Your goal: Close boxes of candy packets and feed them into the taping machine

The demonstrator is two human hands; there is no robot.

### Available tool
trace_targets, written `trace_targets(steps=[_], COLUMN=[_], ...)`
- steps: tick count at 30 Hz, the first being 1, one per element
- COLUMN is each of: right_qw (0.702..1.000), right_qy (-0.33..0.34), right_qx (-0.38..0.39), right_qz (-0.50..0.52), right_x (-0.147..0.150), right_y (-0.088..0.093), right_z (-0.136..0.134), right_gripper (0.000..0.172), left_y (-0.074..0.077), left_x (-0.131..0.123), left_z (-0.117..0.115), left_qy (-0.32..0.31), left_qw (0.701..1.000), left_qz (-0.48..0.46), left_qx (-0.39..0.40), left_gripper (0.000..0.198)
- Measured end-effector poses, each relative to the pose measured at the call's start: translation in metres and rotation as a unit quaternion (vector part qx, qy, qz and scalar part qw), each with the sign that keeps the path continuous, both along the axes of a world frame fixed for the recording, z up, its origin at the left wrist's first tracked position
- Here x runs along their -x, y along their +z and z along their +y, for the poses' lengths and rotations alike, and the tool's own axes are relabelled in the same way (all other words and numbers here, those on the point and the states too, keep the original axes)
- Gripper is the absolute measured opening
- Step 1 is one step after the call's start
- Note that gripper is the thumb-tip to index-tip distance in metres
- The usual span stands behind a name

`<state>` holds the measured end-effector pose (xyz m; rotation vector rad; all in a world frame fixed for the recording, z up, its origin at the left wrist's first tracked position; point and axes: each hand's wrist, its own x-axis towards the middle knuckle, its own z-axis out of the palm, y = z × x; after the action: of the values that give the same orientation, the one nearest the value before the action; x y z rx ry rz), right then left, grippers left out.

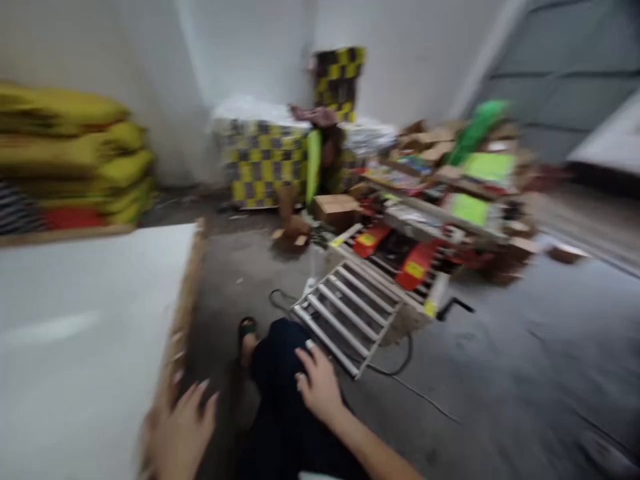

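My left hand [181, 427] is at the right edge of a white-topped table [90, 320], fingers spread. Whether it touches the wooden edge I cannot tell through the blur. My right hand [320, 383] hovers over or rests on my dark-clothed knee [283, 353], its fingers apart and holding nothing. Just beyond the right hand is a slanted metal roller conveyor [350, 310], attached to a machine with orange-red guards [420, 263]. A black crank handle [455, 307] juts from its right side.
Yellow sacks [70, 153] are stacked at the left wall. Cardboard boxes [337, 210] and a green bag [477, 130] pile around the machine. A black-and-yellow checked stack [265, 163] stands behind. A cable [420, 393] trails over the grey floor.
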<state>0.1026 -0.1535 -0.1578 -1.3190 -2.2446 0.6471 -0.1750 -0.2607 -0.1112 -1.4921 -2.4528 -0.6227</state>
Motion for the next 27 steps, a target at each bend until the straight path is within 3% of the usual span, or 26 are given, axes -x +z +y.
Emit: trace_targets(steps=[3,7,14,21,27], right_qw=[0.999,0.997,0.997,0.998,0.998], right_qy=[0.005,0.037,0.041,0.05,0.05], right_qx=[-0.032,-0.068,-0.063,-0.025,-0.039], right_qz=[0.003,0.005,-0.017,-0.032,-0.018], right_x=[-0.007,-0.012,-0.015,-0.02,-0.024], right_y=[-0.01,-0.02,0.008,0.019,0.019], right_z=[0.005,0.01,0.006,0.009,0.008], right_gripper=[0.05,0.049,0.051,0.056,0.056], left_y=[0.016,0.029,0.062,0.064,0.075], left_x=[-0.017,-0.027,-0.043,-0.041,-0.044], left_z=[-0.012,-0.012,-0.008,0.001,-0.003], left_qy=[0.017,0.043,0.042,0.008,-0.015], left_qw=[0.995,0.989,0.97,0.933,0.937], left_qz=[-0.008,-0.034,-0.071,0.0,-0.026], left_qx=[0.1,0.134,0.229,0.359,0.349], left_gripper=[0.036,0.032,0.039,0.047,0.048])
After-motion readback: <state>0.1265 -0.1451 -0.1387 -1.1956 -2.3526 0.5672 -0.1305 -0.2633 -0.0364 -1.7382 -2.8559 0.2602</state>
